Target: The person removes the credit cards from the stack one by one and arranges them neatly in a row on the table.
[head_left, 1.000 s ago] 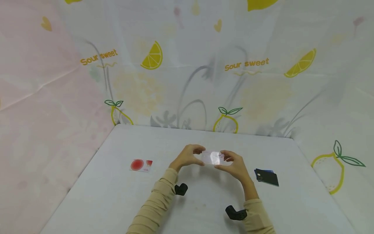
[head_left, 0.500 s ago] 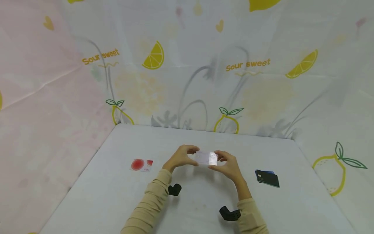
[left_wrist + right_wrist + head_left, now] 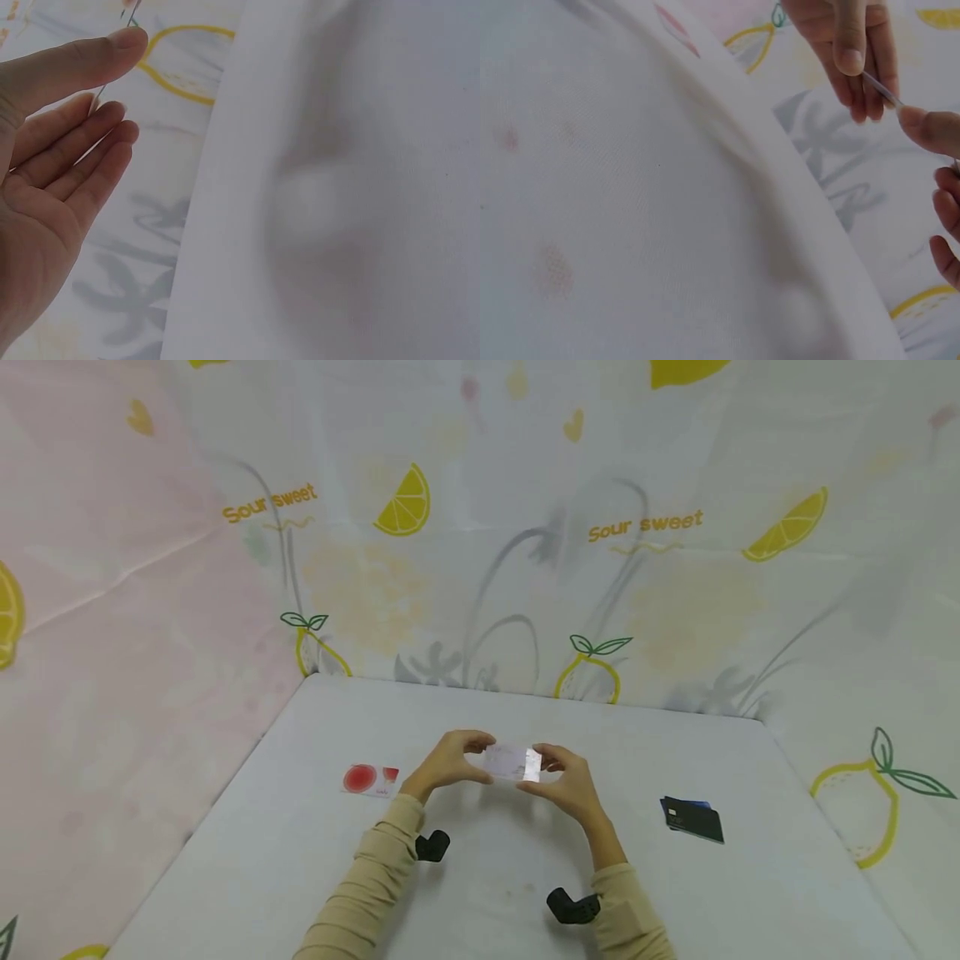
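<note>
A pale pinkish, glossy card (image 3: 507,762) is held up above the white table, spanning both hands. My left hand (image 3: 450,761) pinches its left end between thumb and fingers. At the opposite end, my right hand (image 3: 567,782) pinches it the same way, near a bright glare on its surface. From the right wrist, the card shows only as a thin edge (image 3: 882,88) between the two thumbs. In the left wrist view, the left hand (image 3: 56,150) has its thumb on one face and fingers behind. The print on the card is too small to read.
A white card with red round prints (image 3: 371,780) lies on the table to the left. To the right, a black card (image 3: 694,820) rests over a blue card (image 3: 701,803). A lemon-print cloth (image 3: 495,568) rises behind the table (image 3: 315,877).
Both hands have shifted left together with the pale card between them. The glare has slid toward the card's right end. The camera view has turned slightly left.
</note>
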Demonstrator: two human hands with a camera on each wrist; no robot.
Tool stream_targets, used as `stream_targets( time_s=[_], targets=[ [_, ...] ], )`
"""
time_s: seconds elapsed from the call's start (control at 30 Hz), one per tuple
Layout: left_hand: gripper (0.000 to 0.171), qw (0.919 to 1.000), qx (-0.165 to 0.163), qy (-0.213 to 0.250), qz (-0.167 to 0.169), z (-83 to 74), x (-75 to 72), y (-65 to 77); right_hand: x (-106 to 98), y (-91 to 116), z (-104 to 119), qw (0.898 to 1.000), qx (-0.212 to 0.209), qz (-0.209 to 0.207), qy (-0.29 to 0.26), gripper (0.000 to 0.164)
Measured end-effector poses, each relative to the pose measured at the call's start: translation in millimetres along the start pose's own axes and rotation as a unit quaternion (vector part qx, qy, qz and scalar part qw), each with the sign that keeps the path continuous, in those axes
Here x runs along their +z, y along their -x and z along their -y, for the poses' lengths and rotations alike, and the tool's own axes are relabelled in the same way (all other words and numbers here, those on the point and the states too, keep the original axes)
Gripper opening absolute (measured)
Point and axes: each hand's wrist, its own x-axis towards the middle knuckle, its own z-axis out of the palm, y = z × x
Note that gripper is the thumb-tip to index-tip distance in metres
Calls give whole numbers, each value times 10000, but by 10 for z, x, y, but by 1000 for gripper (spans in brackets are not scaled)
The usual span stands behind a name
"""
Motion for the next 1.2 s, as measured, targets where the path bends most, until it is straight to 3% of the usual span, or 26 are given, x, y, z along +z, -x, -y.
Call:
stream_targets(
  time_s=[0.17,0.47,0.7,1.2],
  targets=[
    [56,10000,-50,-42,-44,25,-48,55,88,-13,47,10000,44,-19,-4,53],
    [57,9997,-135,-53,-183,96,-163,159,190,-60,449,9996,26,103,-262,49],
    [56,9990,-350,-192,-217,214,-234,243,453,-97,46,9991,326,176,-219,52],
    [54,9915,-803,-1007,-208,390,-452,433,856,-97,5,9980,315,417,-366,51]
  ],
)
